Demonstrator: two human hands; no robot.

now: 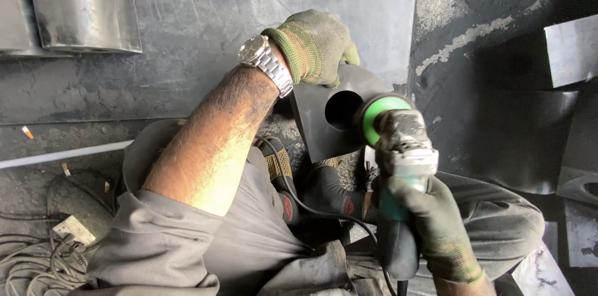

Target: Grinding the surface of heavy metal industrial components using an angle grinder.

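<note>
left hand [317, 44]: gloved, fingers curled over the top edge of the dark metal piece [324, 125], gripping it upright-ish; a silver wristwatch [265, 62] sits just below the glove cuff

right hand [436, 224]: also gloved, wrapped tight around the body of the angle grinder [398, 165], low right in the view

metal piece: dark grey plate with one round hole [342, 109] in it, standing between the person's knees, just beside the grinder head; its lower part is hidden behind the arm and legs

angle grinder: green disc end [380, 115] sits right at the rim of the hole, looks like it's touching but hard to say for sure from this angle; black cord [299, 199] runs back across the lap, tail end cut off at the bottom edge

labels/signs: nothing readable. Only a small red patch [288, 207] on the dark footwear down by the cord, too small to make out

counts: two gloves, one watch, one grinder, one holed plate, two grey metal blocks [81, 6] top left (leftmost one cut off by the frame)

floor bits: white rod [62, 154] lying at left, a coil of cable [34, 265] bottom left with a pale plug block [75, 229] on it, a couple of tiny orange scraps [27, 132]

right side: more dark sheet pieces [573, 50], mostly in shadow and cropped
</note>
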